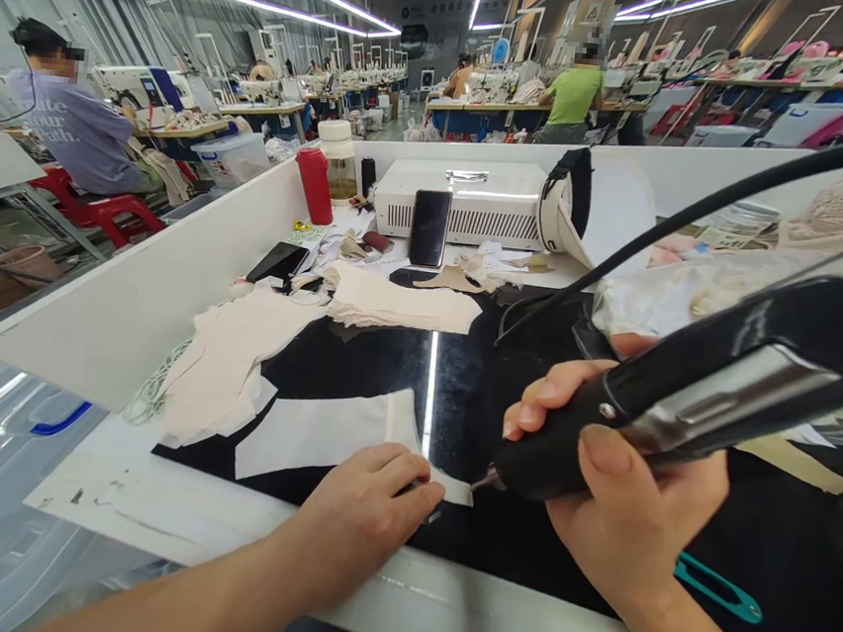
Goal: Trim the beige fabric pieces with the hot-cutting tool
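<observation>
My right hand (628, 495) is wrapped round a black corded hand tool (690, 382) with a silvery lever along its side. The tool's small metal tip (489, 482) points left and meets, or nearly meets, the narrow end of a white fabric piece (321, 431). My left hand (364, 519) rests on that piece's near edge, fingers bent and closed together, holding it against the black work surface (358, 355). A small shiny bit shows below its fingertips, too small to name. Stacks of pale fabric pieces (220, 356) lie at the left and farther back (400, 299).
A white vented box (469, 201) stands at the back, a phone (430, 227) leaning on it. Another phone (277, 264), a red bottle (315, 187) and scraps are left. A teal-handled tool (719, 588) lies right. The thick cable (669, 226) arches overhead. People sit at sewing tables beyond.
</observation>
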`<state>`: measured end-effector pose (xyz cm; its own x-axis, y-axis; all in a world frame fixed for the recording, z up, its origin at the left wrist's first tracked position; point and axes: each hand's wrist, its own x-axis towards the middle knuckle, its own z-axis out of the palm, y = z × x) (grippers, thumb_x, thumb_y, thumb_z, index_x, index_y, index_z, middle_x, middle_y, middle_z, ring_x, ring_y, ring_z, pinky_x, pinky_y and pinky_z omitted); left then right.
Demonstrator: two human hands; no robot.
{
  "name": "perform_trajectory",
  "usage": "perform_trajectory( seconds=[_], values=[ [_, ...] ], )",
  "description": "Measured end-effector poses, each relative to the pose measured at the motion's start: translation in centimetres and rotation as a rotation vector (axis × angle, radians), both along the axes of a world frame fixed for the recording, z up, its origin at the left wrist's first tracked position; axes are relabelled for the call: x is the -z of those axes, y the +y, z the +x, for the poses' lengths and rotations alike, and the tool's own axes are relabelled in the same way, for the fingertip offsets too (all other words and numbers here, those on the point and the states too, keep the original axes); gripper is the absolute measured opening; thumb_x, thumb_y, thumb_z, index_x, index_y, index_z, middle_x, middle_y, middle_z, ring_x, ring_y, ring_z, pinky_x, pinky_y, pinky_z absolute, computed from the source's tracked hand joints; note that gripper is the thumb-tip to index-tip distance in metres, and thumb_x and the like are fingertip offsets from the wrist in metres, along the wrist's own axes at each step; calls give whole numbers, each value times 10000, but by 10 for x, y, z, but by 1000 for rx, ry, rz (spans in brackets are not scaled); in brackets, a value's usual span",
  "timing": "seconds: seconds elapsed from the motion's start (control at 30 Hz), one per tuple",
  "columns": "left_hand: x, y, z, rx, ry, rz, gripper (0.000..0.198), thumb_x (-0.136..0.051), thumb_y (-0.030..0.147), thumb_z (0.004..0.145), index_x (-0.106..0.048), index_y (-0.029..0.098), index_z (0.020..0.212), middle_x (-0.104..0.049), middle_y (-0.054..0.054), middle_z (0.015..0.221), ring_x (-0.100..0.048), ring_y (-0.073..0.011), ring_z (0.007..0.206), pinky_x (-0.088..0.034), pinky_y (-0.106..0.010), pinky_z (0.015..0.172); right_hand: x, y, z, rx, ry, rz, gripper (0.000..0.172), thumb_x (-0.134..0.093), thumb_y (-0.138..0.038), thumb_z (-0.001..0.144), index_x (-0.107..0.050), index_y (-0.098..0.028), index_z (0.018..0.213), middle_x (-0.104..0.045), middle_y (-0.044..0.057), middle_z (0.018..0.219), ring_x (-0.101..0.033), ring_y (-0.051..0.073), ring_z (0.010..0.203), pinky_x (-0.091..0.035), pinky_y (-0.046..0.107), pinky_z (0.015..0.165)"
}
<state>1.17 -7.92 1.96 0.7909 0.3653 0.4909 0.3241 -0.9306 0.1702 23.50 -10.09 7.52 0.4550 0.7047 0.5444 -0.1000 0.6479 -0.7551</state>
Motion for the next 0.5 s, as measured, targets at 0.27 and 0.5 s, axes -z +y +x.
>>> perform_trajectory(
  seconds=[0.27,0.5],
  values=[
    [0,0,0,5,3,4,236,-533,26,1169,-742,125,1218,-770,-89,1118,-757,-222,1007,-703,-339,966,-3,-9,-5,-43,-6,22,482,-1014,-427,941,-740,-315,1322,-798,-15,884,-747,192,627,-680,332,539],
    [-6,0,-3,21,-33,-69,239,-530,110,1227,-754,136,1147,-773,-65,1048,-768,-215,994,-689,-331,946,-3,-12,-5,-49,-21,-1,455,-994,-404,962,-732,-323,1325,-790,-14,893,-743,193,648,-685,341,567]
  ],
)
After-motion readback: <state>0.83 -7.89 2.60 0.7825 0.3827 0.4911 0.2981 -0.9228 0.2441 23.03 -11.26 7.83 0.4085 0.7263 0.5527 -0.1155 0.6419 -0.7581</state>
